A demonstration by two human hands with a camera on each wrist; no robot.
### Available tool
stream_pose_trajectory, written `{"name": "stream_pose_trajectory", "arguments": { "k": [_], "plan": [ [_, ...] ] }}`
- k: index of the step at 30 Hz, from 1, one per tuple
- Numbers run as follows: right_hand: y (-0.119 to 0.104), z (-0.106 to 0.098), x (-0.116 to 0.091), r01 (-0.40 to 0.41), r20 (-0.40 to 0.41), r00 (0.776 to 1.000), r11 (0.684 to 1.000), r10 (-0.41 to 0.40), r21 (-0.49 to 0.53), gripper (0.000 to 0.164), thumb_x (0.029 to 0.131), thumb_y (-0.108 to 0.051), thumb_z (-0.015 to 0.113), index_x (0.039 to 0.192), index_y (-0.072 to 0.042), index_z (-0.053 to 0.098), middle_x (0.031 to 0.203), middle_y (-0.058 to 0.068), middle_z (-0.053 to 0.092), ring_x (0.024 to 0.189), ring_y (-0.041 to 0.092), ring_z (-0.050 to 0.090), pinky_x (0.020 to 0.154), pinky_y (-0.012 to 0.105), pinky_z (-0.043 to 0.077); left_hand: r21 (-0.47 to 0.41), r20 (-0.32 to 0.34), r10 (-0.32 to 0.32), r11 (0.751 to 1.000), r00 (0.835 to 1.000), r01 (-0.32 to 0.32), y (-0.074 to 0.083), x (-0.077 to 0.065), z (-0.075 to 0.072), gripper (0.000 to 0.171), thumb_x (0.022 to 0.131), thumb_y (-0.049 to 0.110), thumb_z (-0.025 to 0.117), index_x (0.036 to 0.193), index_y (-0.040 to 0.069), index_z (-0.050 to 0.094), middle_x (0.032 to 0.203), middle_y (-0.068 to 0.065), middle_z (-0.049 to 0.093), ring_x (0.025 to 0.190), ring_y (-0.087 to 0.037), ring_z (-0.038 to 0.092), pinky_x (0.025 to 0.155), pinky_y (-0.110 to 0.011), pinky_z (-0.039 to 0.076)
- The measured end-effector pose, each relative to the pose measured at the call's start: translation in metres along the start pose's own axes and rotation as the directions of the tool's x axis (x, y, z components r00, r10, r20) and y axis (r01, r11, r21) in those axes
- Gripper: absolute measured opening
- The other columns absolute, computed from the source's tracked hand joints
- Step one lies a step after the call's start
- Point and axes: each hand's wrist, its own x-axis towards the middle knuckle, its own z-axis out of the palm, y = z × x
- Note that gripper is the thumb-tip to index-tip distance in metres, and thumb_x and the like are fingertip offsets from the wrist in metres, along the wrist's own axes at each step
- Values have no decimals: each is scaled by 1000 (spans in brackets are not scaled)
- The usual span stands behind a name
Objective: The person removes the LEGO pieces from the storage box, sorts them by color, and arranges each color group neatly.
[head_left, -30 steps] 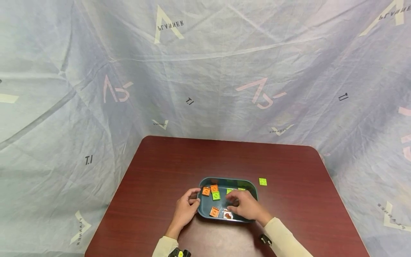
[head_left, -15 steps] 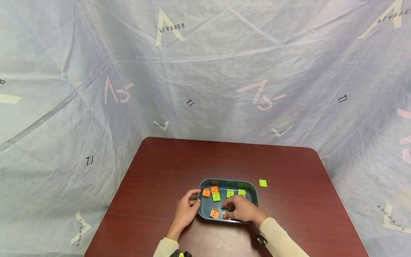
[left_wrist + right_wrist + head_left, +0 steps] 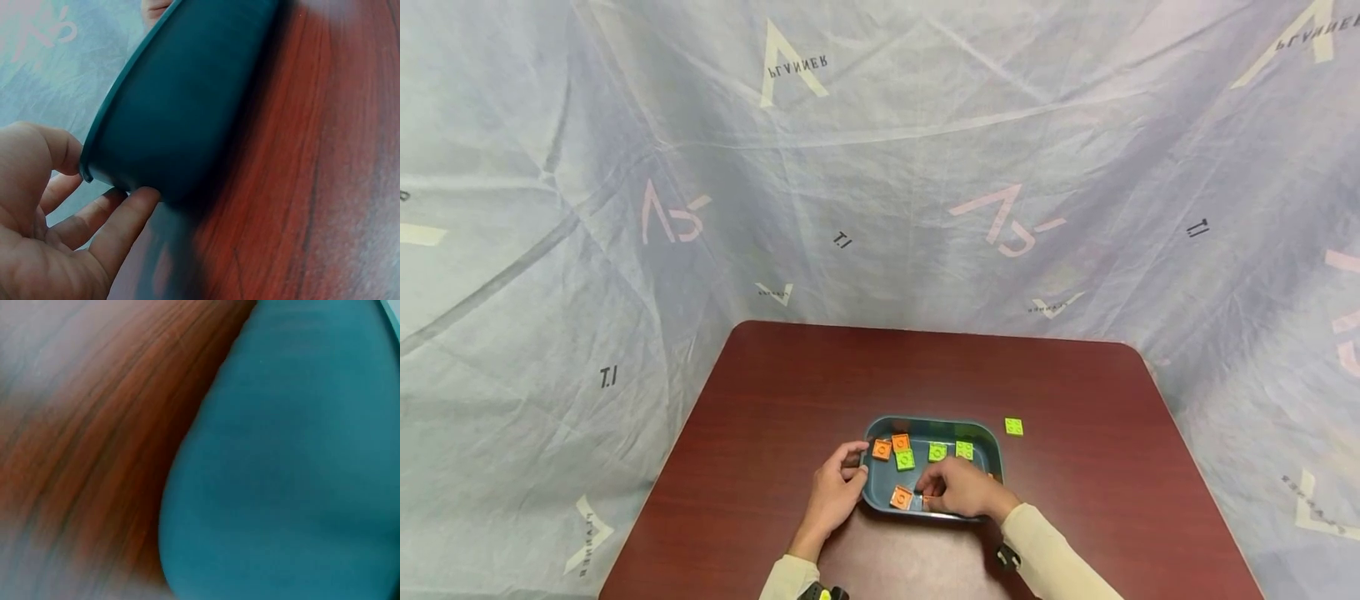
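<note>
- While the head view looks into the tray (image 3: 883,479), at the lower centre of the frame on the reddish-brown bench (image 3: 820,383), the left wrist view shows its outer wall from the side and the fingertips against it; the right wrist view takes in just that outer wall and the bench's grain.
- Left hand (image 3: 837,490): fingers bent and clamped on the tray's left end, thumb and fingertips touching its rim and wall.
- Right hand (image 3: 961,487): fingers curled down inside the tray over a partly hidden block (image 3: 928,502) that shows orange; whether they are clamped on it or only touching, I cannot tell.
- Orange blocks (image 3: 882,450) lie at the upper left and lower middle of the tray, green blocks (image 3: 937,452) across its upper half; a loose green block (image 3: 1013,427) lies on the bench, right of the tray.
- One second ago the right hand was slightly higher and farther right, and the block by its thumb showed a white face with a reddish-brown picture. The left hand has kept its place.
- Cloth (image 3: 880,167) behind: "PLANNER", in flipped letters, at upper left and upper right; "T.I" at left, centre and right; pink lettering is hard to make out.
</note>
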Motion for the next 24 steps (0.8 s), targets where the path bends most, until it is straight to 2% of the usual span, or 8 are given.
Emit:
{"name": "stream_pose_trajectory", "arguments": {
  "k": [6,14,21,24],
  "plan": [
    [-1,0,-2,21,-4,1000,1000,-21,1,16,87,-8,84,103,-10,82,84,-9,76,75,-2,66,69,23,56,1,-2,4,1000,1000,-4,1,-1,1,35,101,11,68,135,18,68,120,-12,74,87,-15,72,60,-28,57],
    [0,-5,-3,1,2,1000,1000,-1,29,16,86,-3,81,101,-9,80,80,-8,73,72,-2,64,72,22,54,-3,-8,2,1000,1000,-2,3,-2,0,35,101,11,68,135,21,68,123,-14,73,93,-18,74,62,-27,58],
    [-3,-9,-7,-12,40,999,1000,12,-2,20,82,0,80,89,-19,80,79,-13,72,71,-3,62,68,22,53,-6,-4,-1,1000,1000,1,2,-2,0,36,101,10,67,135,20,68,123,-15,73,89,-16,73,61,-27,57],
    [-4,-10,-8,-15,51,999,1000,15,6,21,81,1,79,89,-18,80,81,-12,73,74,-2,64,69,22,55,-18,-3,-4,1000,1000,4,2,-1,0,36,101,9,67,136,19,68,122,-16,73,86,-15,72,60,-28,57]
  ]
}}
